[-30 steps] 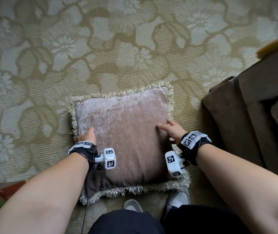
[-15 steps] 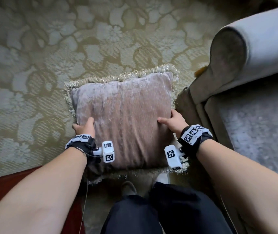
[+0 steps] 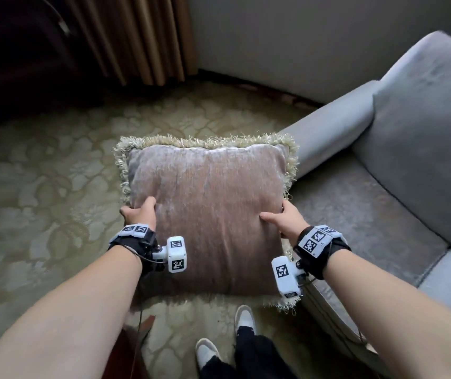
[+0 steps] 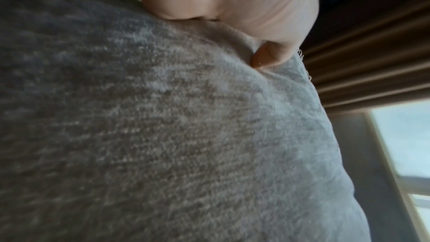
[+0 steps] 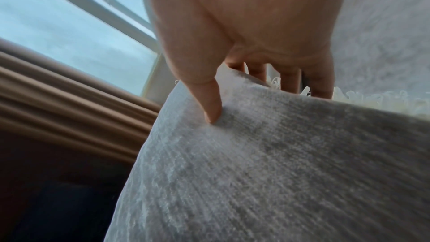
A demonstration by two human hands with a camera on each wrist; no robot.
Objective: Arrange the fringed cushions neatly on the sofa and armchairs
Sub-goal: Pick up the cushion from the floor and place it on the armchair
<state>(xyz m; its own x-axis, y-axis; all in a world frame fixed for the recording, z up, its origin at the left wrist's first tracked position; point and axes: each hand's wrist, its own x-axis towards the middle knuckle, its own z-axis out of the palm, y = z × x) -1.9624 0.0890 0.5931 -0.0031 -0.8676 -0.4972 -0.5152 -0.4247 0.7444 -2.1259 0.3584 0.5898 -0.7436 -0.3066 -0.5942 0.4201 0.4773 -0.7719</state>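
A square pinkish-brown velvet cushion [image 3: 208,209] with a cream fringe hangs in the air in front of me, above the carpet and beside the grey armchair [image 3: 399,187]. My left hand [image 3: 139,213] grips its left edge, thumb on the front face. My right hand [image 3: 282,218] grips its right edge, thumb pressed into the face and fingers wrapped behind. The left wrist view shows the cushion fabric [image 4: 163,135] under my left hand [image 4: 232,6]. In the right wrist view my right hand [image 5: 244,52] pinches the cushion [image 5: 279,172] at its fringe.
The armchair's rolled arm [image 3: 336,127] lies just right of the cushion, with its seat [image 3: 355,214] and back cushion [image 3: 424,138] beyond. Patterned beige carpet [image 3: 41,187] covers the floor. Brown curtains [image 3: 136,36] and a wall stand behind. My shoes [image 3: 208,351] show below.
The cushion has come up off the carpet in both hands. My view has lifted and turned right, so the grey armchair's seat and back now show.
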